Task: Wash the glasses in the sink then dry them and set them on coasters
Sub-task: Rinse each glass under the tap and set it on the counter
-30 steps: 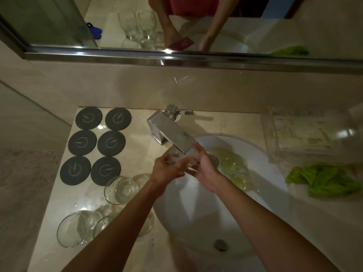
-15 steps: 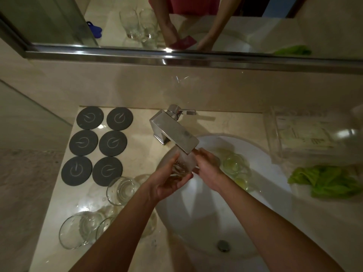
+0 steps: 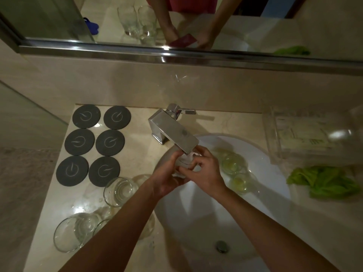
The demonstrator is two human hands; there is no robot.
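Observation:
Under the square chrome tap (image 3: 172,132) I hold a clear glass (image 3: 183,162) over the white sink (image 3: 271,173). My left hand (image 3: 167,177) grips it from the left and below. My right hand (image 3: 204,171) curls round it from the right, fingers on its rim. Two more glasses (image 3: 233,165) lie in the basin to the right. Several clear glasses (image 3: 119,191) stand on the counter left of the sink. Several dark round coasters (image 3: 110,142) lie bare at the back left.
A green cloth (image 3: 324,183) lies crumpled on the counter right of the sink. Behind it stands a clear plastic box (image 3: 306,138). The drain (image 3: 222,246) sits at the basin's near side. A mirror (image 3: 255,26) runs along the wall above.
Both hands have turned the glass under the tap; my left hand has slid lower beneath it and my right hand's fingers have come over its rim.

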